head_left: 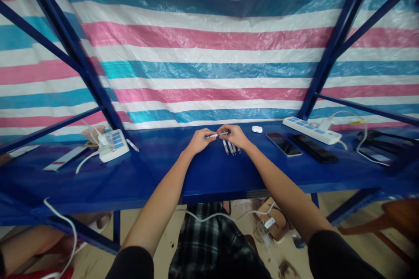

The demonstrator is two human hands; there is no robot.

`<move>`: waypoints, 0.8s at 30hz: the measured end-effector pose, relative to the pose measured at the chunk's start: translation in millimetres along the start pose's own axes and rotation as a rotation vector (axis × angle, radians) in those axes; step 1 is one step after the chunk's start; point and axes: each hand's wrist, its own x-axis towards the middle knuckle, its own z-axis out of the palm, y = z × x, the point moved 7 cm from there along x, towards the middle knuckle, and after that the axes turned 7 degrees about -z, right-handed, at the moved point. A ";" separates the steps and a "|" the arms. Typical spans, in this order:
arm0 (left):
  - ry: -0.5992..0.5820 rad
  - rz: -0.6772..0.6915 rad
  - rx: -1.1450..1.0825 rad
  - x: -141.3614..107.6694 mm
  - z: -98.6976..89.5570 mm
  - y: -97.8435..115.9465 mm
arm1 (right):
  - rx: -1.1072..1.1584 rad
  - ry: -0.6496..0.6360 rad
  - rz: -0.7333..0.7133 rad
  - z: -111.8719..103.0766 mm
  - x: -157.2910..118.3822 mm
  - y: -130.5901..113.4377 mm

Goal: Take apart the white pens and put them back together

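Between my two hands a slim white-and-grey pen (216,135) is held level, just above the blue table (216,174). My left hand (200,140) pinches its left end with thumb and finger. At the other end my right hand (236,136) grips it, the fingers closed around the darker part. Several similar pens (229,148) lie side by side on the table below my right hand, their tips toward me. The upper parts of those pens are hidden behind that hand.
To the right are a white earbud case (257,129), two dark phones (283,144) and a white power strip (310,130). Another power strip (114,145) with plugs and a white pen (132,145) stand left. Blue metal posts (322,60) frame a striped sheet. Another person's limb shows lower left.
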 end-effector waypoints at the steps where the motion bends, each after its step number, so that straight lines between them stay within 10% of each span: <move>1: 0.001 -0.012 -0.018 -0.3 -0.4 0.3 | -0.002 0.005 -0.001 0.1 -0.1 -1.4; 24: 0.124 0.040 -0.029 -0.4 -8.5 6.2 | -0.002 -0.122 0.061 4.2 -3.0 -6.4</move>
